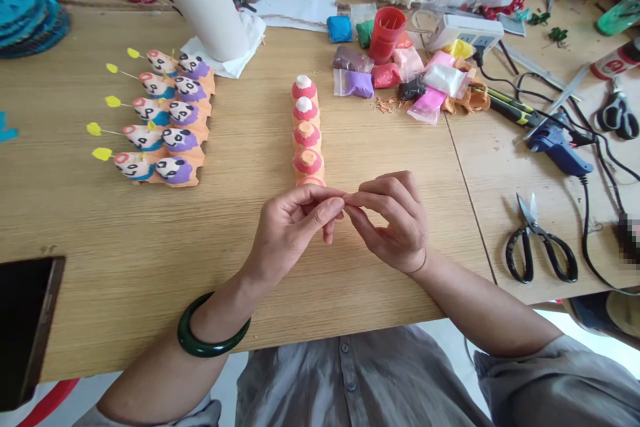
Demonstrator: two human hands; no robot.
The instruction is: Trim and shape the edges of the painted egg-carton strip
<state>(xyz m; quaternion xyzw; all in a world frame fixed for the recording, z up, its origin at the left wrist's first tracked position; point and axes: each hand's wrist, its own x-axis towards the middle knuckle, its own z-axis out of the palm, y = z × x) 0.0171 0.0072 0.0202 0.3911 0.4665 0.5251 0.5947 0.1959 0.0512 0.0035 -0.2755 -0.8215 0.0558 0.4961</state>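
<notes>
My left hand (305,220) and my right hand (393,220) meet fingertip to fingertip above the table (240,233). Both are closed in a pinch, and whatever lies between the fingertips is hidden or too small to name. Just beyond them stands an orange egg-carton strip (321,137) with pink-covered bumps. Two far bumps wear white caps (303,105); nearer ones show bare orange tops. My left fingers partly cover its near end. On the left sits a finished-looking carton piece (204,133) with painted or clay animal faces and yellow-tipped sticks.
Bags of coloured clay (355,82) surround a red cup (387,33) at the back right. Black-handled scissors (540,243), a blue glue gun (563,147) and cables lie right. A white bottle (205,7) stands at back left; a dark tablet or phone (25,327) lies front left.
</notes>
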